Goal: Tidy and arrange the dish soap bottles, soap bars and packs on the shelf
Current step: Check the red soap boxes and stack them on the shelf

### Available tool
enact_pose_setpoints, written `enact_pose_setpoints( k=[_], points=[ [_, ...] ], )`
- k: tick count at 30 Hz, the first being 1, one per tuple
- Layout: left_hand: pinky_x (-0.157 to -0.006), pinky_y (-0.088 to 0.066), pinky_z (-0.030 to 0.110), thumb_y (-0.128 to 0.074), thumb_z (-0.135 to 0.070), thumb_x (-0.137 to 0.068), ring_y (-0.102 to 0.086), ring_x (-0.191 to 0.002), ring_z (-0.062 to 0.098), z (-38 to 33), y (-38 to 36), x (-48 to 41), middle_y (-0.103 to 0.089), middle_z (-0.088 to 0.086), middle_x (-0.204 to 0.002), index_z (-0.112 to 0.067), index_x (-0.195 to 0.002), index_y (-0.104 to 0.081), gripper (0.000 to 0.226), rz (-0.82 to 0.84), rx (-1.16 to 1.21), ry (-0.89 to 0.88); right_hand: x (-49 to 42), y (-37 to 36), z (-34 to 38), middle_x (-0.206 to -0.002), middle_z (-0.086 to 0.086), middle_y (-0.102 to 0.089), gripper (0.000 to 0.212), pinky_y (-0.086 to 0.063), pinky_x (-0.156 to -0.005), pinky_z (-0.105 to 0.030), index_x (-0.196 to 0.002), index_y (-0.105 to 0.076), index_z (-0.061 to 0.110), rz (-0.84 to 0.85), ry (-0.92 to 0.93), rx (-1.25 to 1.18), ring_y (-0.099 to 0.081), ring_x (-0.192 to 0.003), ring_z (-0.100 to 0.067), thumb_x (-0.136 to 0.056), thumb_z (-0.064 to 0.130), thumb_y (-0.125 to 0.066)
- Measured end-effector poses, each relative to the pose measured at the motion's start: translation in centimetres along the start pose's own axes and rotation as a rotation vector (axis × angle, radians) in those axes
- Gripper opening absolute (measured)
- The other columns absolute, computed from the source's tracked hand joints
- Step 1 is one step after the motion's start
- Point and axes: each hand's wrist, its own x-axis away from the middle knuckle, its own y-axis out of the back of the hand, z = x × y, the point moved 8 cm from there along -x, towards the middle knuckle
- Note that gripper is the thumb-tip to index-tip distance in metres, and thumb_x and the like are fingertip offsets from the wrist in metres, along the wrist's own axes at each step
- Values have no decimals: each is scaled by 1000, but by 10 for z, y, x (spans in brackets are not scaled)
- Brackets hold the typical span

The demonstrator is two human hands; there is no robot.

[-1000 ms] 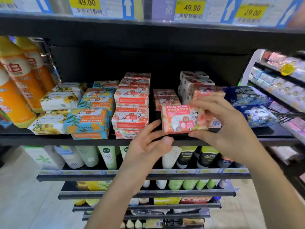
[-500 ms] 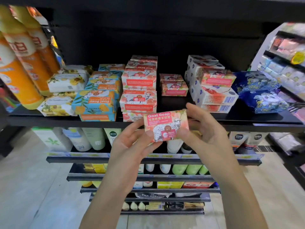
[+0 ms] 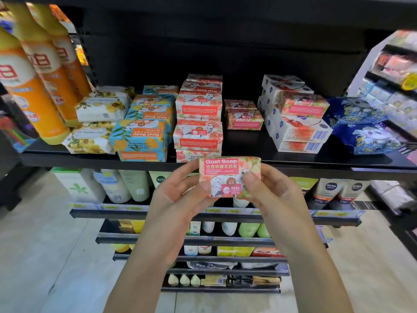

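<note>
Both hands are working one bar here. The left hand (image 3: 180, 196) is pinching the left end of the rose Goat Soap bar (image 3: 228, 177) between thumb and curled fingers. The right hand (image 3: 273, 195) is gripping the right end the same way, so neither is holding anything else. The bar is hanging in the air, label facing me, just in front of the shelf (image 3: 304, 162) edge and not touching it.

I'd say the step is getting it back with its own kind. The trick is keeping it level and sliding it squarely onto the short rose stack (image 3: 243, 116), not letting it land on the grapefruit stack (image 3: 198, 125) next door.

Counting what's sitting up there: two rose bars in that short stack, three orange dish soap bottles (image 3: 33, 91) on the far left, two blue packs (image 3: 361, 127) on the right. The sunflower packs (image 3: 99, 109) are looking like two up front, maybe more behind, hard to tell in the shadow.
</note>
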Motion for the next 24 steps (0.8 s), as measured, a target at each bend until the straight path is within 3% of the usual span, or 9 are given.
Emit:
enact_pose_setpoints(
  k=[3, 7, 10, 13, 17, 21, 24],
  points=[
    [-97, -57, 32, -73, -20, -86, -68, -121, 21, 1, 3, -1, -73, 5, -126, -24, -132, -65, 47, 37, 13, 6, 1, -2, 3, -117, -1, -75, 39, -52, -98, -35, -124, -70, 23, 33, 29, 6, -70, -112, -18, -85, 33, -71],
    [-106, -50, 42, -70, -32, -86, -64, -126, 20, 3, 5, -2, -69, 5, -133, -18, -138, -61, 55, 29, 59, 46, 3, -3, 10, -124, 1, -73, 42, -54, -96, -34, -130, -66, 23, 77, 102, 32, -67, -119, -19, -88, 22, -70],
    [-101, -56, 39, -69, -44, -90, -68, -120, 25, 2, 5, 0, -71, 11, -128, -17, -119, -75, 40, -6, 79, 64, 4, -4, 11, -127, -1, -72, 42, -53, -100, -39, -129, -66, 21, 100, 147, 30, -65, -122, -23, -88, 18, -71],
    [-99, -56, 36, -65, -41, -84, -72, -112, 25, 2, 4, 2, -76, 13, -115, -17, -96, -82, 31, -7, 97, 89, 4, -5, 8, -130, -4, -70, 45, -50, -104, -45, -130, -65, 20, 117, 165, 9, -63, -125, -27, -86, 18, -73],
    [-101, -55, 38, -73, -37, -89, -71, -115, 28, 1, 6, 2, -75, 17, -116, -3, -118, -70, 45, -8, 138, 80, 5, -8, 7, -133, 0, -69, 50, -52, -104, -37, -133, -63, 24, 132, 151, -16, -61, -128, -24, -84, 17, -76],
    [-100, -55, 35, -66, -32, -87, -69, -118, 29, -1, 9, 4, -74, 16, -121, -2, -122, -69, 45, 5, 151, 60, 9, -13, 6, -138, 0, -65, 61, -52, -104, -38, -140, -58, 28, 165, 65, -23, -60, -130, -21, -85, 45, -78],
    [-102, -54, 37, -65, -31, -89, -68, -119, 29, -2, 10, 5, -73, 15, -123, -4, -122, -70, 43, 13, 160, 53, 11, -15, 2, -131, -2, -69, 78, -57, -98, -34, -137, -60, 27, 142, -25, 2, -67, -121, -21, -74, 69, -76]
  ],
)
